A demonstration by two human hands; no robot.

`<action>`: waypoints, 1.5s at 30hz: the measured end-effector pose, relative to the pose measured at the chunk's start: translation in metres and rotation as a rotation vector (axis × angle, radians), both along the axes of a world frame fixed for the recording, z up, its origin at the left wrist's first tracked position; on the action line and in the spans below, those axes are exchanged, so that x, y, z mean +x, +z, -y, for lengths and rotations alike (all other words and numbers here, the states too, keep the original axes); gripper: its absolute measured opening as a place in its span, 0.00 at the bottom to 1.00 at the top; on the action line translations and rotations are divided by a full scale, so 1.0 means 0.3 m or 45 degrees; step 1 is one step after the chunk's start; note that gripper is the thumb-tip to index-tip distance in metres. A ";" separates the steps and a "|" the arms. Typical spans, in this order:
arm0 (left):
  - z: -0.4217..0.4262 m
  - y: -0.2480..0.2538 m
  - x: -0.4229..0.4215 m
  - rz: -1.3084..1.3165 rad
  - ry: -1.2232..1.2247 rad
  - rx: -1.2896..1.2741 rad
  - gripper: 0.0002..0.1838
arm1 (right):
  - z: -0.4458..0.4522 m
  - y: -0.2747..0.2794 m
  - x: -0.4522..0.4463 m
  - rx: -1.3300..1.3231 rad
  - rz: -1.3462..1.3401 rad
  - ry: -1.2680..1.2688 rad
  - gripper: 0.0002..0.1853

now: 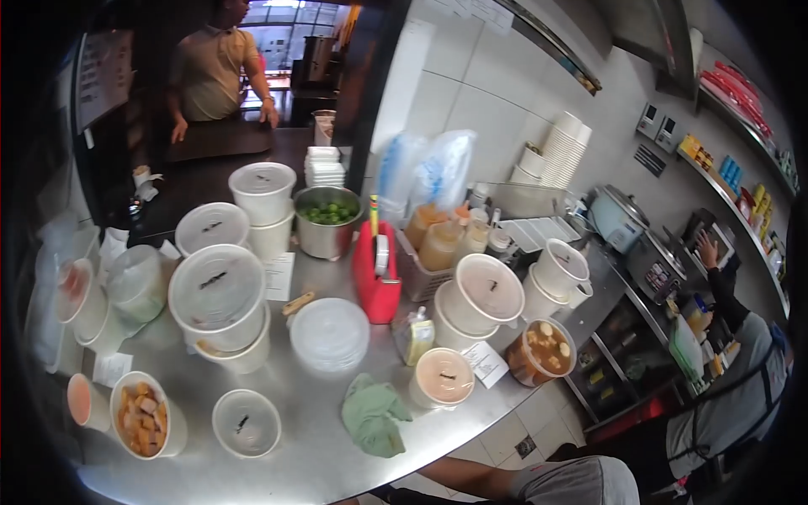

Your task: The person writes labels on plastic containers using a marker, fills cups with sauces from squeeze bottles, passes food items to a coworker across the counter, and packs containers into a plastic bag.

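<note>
Neither of my hands shows in the head view. At the bottom edge a bare forearm [467, 478] runs out of a grey sleeve [581, 481]; its hand is hidden, and I cannot tell whose it is. Nearest to it on the steel table [311, 421] lies a crumpled green cloth [374, 414]. Beside the cloth stand a lidded tub with orange contents [444, 377], a small lidded white tub [246, 423] and a stack of clear lids [329, 334]. At the left is an uncovered tub of orange chunks [142, 421].
Stacked lidded tubs [217, 290], a pot of greens [327, 217], a red tape dispenser [376, 278] and sauce bottles [442, 244] crowd the table. A soup tub [541, 352] sits near its right edge. One person [219, 76] stands behind the hatch, another [724, 404] at the right counter.
</note>
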State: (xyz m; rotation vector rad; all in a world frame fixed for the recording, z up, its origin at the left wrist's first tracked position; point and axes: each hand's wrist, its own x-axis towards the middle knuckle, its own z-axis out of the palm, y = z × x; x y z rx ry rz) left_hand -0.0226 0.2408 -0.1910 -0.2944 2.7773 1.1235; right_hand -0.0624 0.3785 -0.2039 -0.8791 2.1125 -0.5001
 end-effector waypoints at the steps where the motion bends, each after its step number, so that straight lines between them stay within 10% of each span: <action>1: -0.013 -0.003 0.004 0.019 -0.001 -0.006 0.19 | 0.003 -0.007 0.010 -0.009 0.015 0.008 0.36; 26: 0.004 0.116 0.581 0.265 0.036 0.102 0.19 | 0.047 -0.041 -0.087 -0.062 -0.161 0.090 0.36; 33: 0.073 0.457 0.820 0.457 0.014 0.097 0.20 | 0.082 0.468 0.381 -0.659 -0.214 0.493 0.36; 36: 0.149 0.741 0.839 0.475 -0.146 0.053 0.20 | 0.091 0.719 0.496 -0.546 0.280 0.885 0.30; 39: 0.197 1.115 0.813 -0.271 0.072 -0.307 0.22 | 0.140 0.848 0.485 -0.893 0.841 0.344 0.18; 41: 0.227 1.170 0.818 -0.648 0.812 -0.731 0.27 | 0.166 1.054 0.447 -0.885 0.760 0.043 0.16; 45: 0.251 1.328 0.833 -0.792 1.011 0.656 0.28 | 0.239 1.217 0.364 -0.818 0.733 -0.105 0.16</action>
